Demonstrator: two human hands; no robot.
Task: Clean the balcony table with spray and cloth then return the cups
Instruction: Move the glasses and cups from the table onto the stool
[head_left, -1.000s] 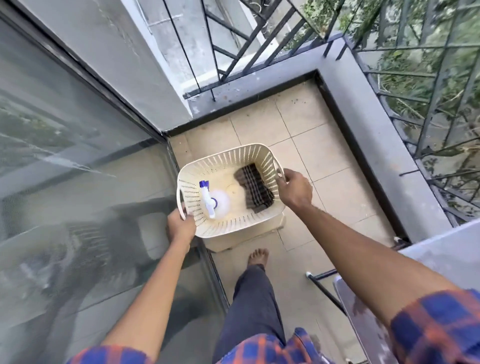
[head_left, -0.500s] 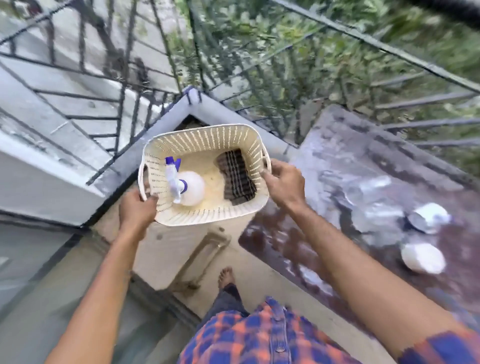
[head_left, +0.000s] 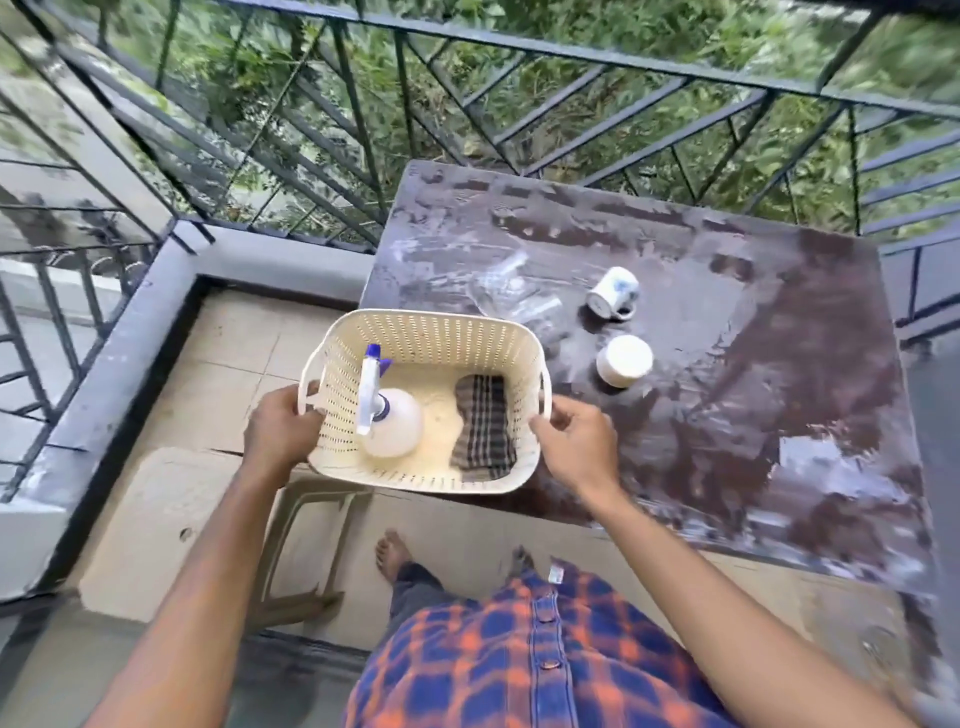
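Cream plastic, perforated all over: the basket (head_left: 426, 325) is held at both side handles, the left hand (head_left: 280, 436) curled round the left handle and the right hand (head_left: 579, 444) with its fingers curled at the right one. Inside, the white spray bottle (head_left: 389, 428) with its blue-tipped trigger lies on the left and the dark checked cloth (head_left: 483, 434) lies on the right. The basket overlaps the near left corner of the dark brown, smeared tabletop (head_left: 727, 364); whether it rests there or hangs above, I cannot tell. Further in on the tabletop are two cups, a blue-printed cup (head_left: 613, 293) tipped on its side and a plain white cup (head_left: 623, 360) nearer the person. A black metal railing (head_left: 571, 57) runs behind, greenery beyond.
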